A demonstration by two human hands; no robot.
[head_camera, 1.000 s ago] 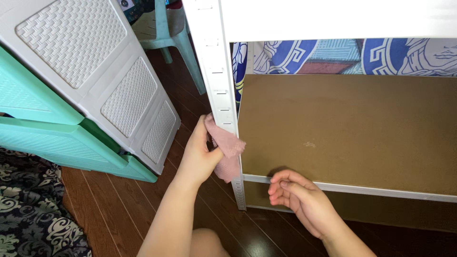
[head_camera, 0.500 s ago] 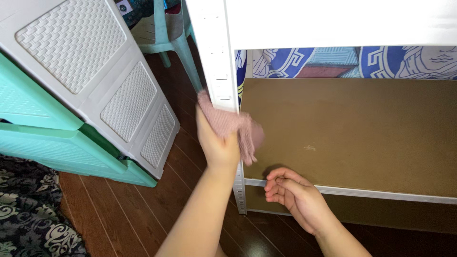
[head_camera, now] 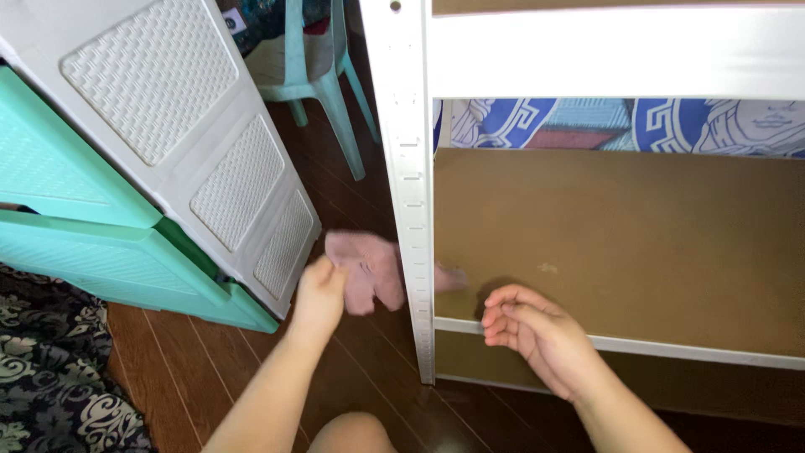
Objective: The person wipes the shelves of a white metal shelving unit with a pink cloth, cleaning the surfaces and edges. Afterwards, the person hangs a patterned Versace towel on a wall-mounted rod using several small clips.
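Dark wood plank floor [head_camera: 352, 377], seen from above, with a white metal shelving unit on it.

Pink cloth [head_camera: 365, 270] sits against the white upright post [head_camera: 411, 201] of the shelf, low down, a little above the foot of the post. Most of the cloth is on the side of the post toward the drawers; a small bit shows past the post on the shelf side, over the brown shelf board [head_camera: 620, 235]. Cloth is motion-blurred, so the folds are hard to read.

Left hand [head_camera: 319, 294] pinches the cloth's lower edge, fingers closed on it, just beside the post. Hand is blurred too.

Right hand [head_camera: 537, 335] is on the other side of the post, at the white front rail [head_camera: 671, 346] of the lower shelf. Fingers are loosely curled and hold nothing. Fingertips are over the board's front edge; cannot tell if they touch it.

Upper white beam [head_camera: 612, 54] crosses from the post top, cut off at the right frame edge. Behind the post, at the back of the shelf, is a blue patterned fabric [head_camera: 671, 122], only a strip visible between beam and board.

Away from the post, on the cloth side: white and teal plastic drawer cabinet [head_camera: 168, 159], tilted in view and cropped at left and top. Teal plastic chair [head_camera: 323, 59] is beyond the post, only the legs and seat edge in frame. Black floral rug [head_camera: 50, 369] is in the bottom-left corner, cut off. A bare knee [head_camera: 348, 432] shows at the bottom edge, below the post foot.
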